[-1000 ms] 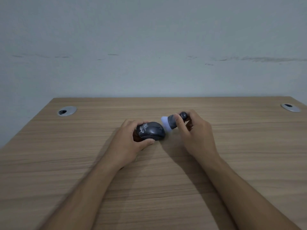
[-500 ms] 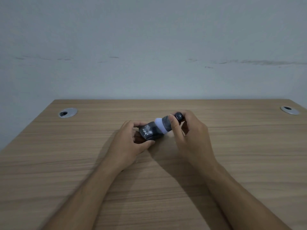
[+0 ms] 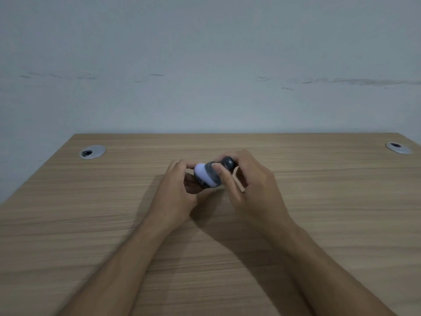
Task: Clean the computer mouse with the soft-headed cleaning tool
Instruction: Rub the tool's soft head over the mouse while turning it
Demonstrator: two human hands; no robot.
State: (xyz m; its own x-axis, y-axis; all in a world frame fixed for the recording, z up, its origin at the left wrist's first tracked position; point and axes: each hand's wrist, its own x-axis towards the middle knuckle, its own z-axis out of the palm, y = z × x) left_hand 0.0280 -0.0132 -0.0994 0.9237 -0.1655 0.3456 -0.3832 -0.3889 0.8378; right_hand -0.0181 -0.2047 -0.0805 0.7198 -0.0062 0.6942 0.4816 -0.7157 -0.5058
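Observation:
My left hand (image 3: 176, 192) cups a dark grey computer mouse (image 3: 201, 181) at the middle of the wooden desk (image 3: 91, 224); only a small dark strip of the mouse shows below the tool. My right hand (image 3: 248, 185) grips the cleaning tool (image 3: 210, 173) by its dark body, with a round black knob at its far end. The tool's pale lavender soft head lies over the top of the mouse and hides most of it.
Two silver cable grommets sit in the desk's far corners, the left grommet (image 3: 92, 152) and the right grommet (image 3: 398, 148). A pale wall (image 3: 205, 65) rises straight behind the desk's far edge.
My right hand has slid the tool leftward from beside the mouse's right end onto its top. My left hand keeps hold of the mouse, which now is mostly covered.

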